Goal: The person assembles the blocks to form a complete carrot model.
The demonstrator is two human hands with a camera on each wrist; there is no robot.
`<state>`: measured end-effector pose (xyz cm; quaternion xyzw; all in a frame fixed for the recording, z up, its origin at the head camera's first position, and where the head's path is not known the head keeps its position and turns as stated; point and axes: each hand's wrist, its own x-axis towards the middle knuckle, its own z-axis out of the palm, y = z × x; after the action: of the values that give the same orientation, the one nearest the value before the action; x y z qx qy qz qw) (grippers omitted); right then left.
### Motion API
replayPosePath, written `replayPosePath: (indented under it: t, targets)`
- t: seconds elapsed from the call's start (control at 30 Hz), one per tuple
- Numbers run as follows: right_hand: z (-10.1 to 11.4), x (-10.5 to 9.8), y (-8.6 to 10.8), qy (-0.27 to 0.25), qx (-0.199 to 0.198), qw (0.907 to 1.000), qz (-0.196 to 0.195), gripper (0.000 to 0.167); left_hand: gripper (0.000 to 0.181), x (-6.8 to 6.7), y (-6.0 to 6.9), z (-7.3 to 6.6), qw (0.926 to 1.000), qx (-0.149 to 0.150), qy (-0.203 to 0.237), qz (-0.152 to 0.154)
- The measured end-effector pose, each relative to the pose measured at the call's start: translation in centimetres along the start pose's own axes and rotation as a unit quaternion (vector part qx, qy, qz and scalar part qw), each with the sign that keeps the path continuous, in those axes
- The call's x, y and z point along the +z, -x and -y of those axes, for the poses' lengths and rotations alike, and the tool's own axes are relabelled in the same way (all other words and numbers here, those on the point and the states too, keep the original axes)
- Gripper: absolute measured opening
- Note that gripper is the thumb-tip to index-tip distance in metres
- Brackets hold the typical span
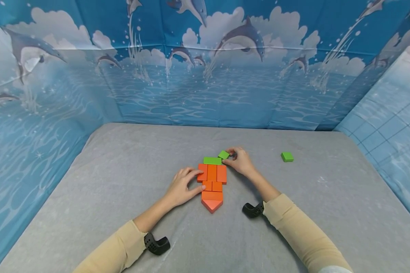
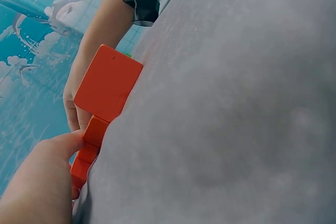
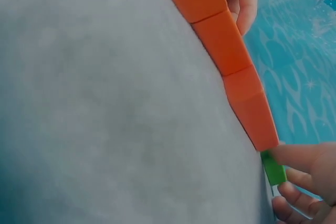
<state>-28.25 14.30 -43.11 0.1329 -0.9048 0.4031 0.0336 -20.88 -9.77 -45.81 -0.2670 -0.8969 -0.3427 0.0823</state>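
Orange and red-orange blocks [image 1: 212, 173] lie close together in a flat figure on the grey cloth, with a pointed end [image 1: 212, 205] towards the person. Across its far end lies a long green block [image 1: 212, 160]. My right hand [image 1: 240, 162] pinches a small green block [image 1: 223, 154], which sits turned at an angle by the long one's right end. On the figure's left side rests my left hand [image 1: 182, 187], index finger and thumb spread against the orange blocks [image 2: 96, 131]. Another view of the right fingers, by a green block [image 3: 274, 169], comes from the right wrist.
A separate green block [image 1: 287, 157] lies to the right on the grey cloth [image 1: 123, 159]. Behind and at the sides hangs a blue dolphin-print curtain [image 1: 205, 91]. Each wrist wears a black camera mount [image 1: 157, 244].
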Motion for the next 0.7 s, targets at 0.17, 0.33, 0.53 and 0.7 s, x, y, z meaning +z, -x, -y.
replayPosePath:
  t: [0.17,0.33,0.53,0.7]
  targets:
    - [-0.5,-1.6,-0.1,-0.041,-0.012,0.9990,-0.008,0.040,0.050,0.0,0.0,0.0,1.0000,-0.001,-0.002,0.001]
    - [-2.1,-4.5,0.2,-0.033,-0.016,0.9988,-0.032,0.040,0.050,0.0,0.0,0.0,1.0000,0.000,-0.001,-0.003]
    - [-5.5,-8.5,1.2,0.018,0.000,0.9989,-0.043,0.042,0.050,0.0,0.0,0.0,1.0000,0.001,-0.001,-0.004]
    - [-8.0,-11.3,2.4,0.031,-0.019,0.9980,-0.052,0.038,0.050,0.0,0.0,0.0,1.0000,0.000,0.000,-0.003]
